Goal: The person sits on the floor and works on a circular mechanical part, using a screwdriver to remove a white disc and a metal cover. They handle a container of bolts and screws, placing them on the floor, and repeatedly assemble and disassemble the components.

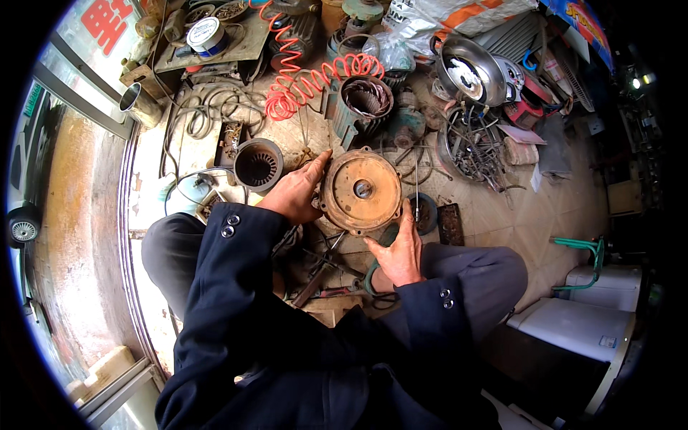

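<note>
Head view. Rust-orange round metal cover w/ central hole and rim lugs [362, 206]: pos. centre, btwn both hands, flat face toward camera, in front of the person's torso. Whether it rests on a support underneath: can't tell.

L hand [297, 193]: at L rim of cover, fingers extended along edge. R hand [401, 252]: at lower-R rim, thumb and fingers spread wide apart, thumb toward bottom edge, fingers pointing up alongside. Firm hold by either hand: can't tell, undersides hidden.

Adj. parts: dark-grey hollow metal cylinder w/ slotted inner wall [259, 165], just L of L hand; blue-rimmed round container w/ dark contents [426, 215], near R hand; dark oblong metal tray [451, 225], R of that container.

Beyond cover: green metal motor housing w/ exposed windings [367, 97]; red coiled plastic hose [285, 106], L of housing; round metal basin of assorted tools [446, 152], to R; shiny steel pot [494, 72], behind basin.
</note>
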A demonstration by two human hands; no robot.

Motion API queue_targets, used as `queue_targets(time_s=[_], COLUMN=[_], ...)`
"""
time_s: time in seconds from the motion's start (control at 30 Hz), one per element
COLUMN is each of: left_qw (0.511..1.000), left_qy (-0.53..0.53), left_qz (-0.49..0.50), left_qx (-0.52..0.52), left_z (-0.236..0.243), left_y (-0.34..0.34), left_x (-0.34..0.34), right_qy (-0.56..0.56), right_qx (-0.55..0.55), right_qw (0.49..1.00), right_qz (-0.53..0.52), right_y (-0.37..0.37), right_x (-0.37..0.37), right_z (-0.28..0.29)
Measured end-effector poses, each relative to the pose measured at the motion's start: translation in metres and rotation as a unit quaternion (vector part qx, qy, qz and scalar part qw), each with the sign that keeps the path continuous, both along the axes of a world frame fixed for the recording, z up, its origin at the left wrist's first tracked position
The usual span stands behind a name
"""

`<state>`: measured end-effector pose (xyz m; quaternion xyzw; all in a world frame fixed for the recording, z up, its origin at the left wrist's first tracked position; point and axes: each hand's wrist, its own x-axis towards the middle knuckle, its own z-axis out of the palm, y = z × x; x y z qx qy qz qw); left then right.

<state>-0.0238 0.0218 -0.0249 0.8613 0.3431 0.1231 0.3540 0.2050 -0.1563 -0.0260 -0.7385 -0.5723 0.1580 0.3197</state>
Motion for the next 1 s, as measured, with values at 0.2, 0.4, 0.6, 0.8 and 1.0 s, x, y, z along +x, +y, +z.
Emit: queue_targets(time_s=[0.2,0.4,0.6,0.8,1.0], left_qw=[1.000,0.999,0.998,0.998,0.999], left_qy=[0.004,-0.025,0.007,0.006,-0.005], left_qz=[0.012,0.031,0.042,0.037,0.036], left_qx=[-0.009,-0.007,-0.050,-0.047,-0.038], left_z=[0.005,0.000,0.014,0.024,0.023], left_y=[-0.002,-0.003,-0.003,-0.001,0.000], left_x=[0.000,0.006,0.007,0.014,0.018], right_qy=[0.034,0.028,0.021,0.048,0.053], right_qx=[-0.008,-0.011,0.017,0.034,0.059], right_qw=[0.999,0.998,0.997,0.997,0.996], right_qz=[-0.020,-0.062,-0.076,-0.058,-0.040], right_y=[0.005,0.006,0.010,0.014,0.018], right_x=[-0.010,-0.030,-0.035,-0.029,-0.026], right_z=[0.006,0.008,-0.008,-0.005,-0.002])
